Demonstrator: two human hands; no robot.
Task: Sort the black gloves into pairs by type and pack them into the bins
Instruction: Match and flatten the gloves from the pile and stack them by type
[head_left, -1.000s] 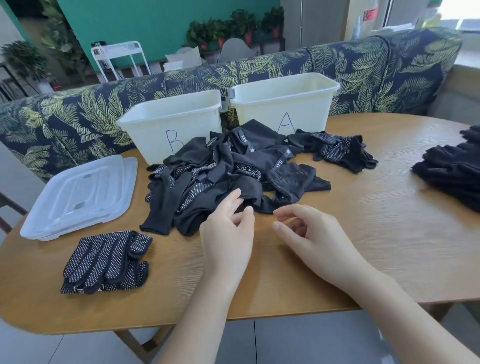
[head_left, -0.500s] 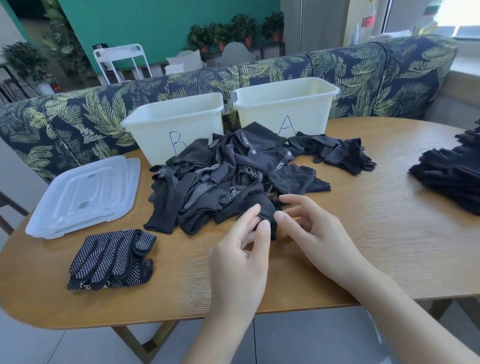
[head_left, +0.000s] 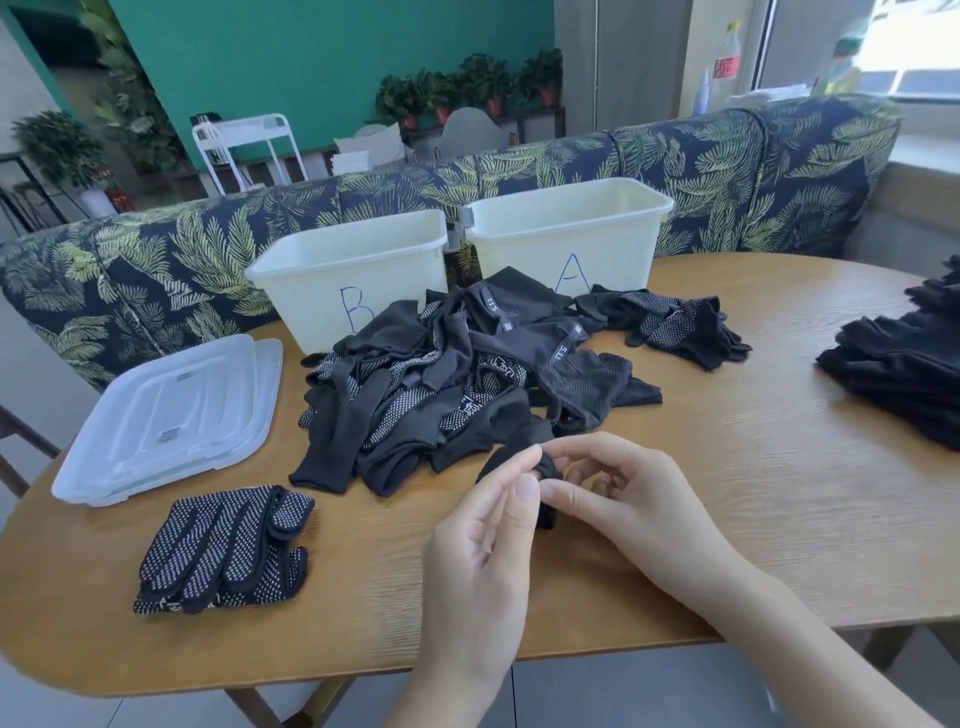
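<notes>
Pinching one plain black fabric glove at the near edge of the oval wooden table, the left hand and right hand are both closed on it. Its bulk is trailed away from the grip into the tangled heap of black gloves toward the far edge, so separation is judged to call for a pull nearward.

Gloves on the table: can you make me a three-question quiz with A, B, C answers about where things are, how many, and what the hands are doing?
1. Where is the dotted pair of gloves?
A. inside a bin
B. in front of the clear lids
C. on the sofa

2. How many white bins stand on the table?
A. one
B. two
C. four

3. What are the hands doing?
A. both pinch one black glove
B. resting flat
C. lifting a lid

Answers:
B, it lies just before the lids.
B, bin B and bin A.
A, left hand and right hand grip the glove.
</notes>
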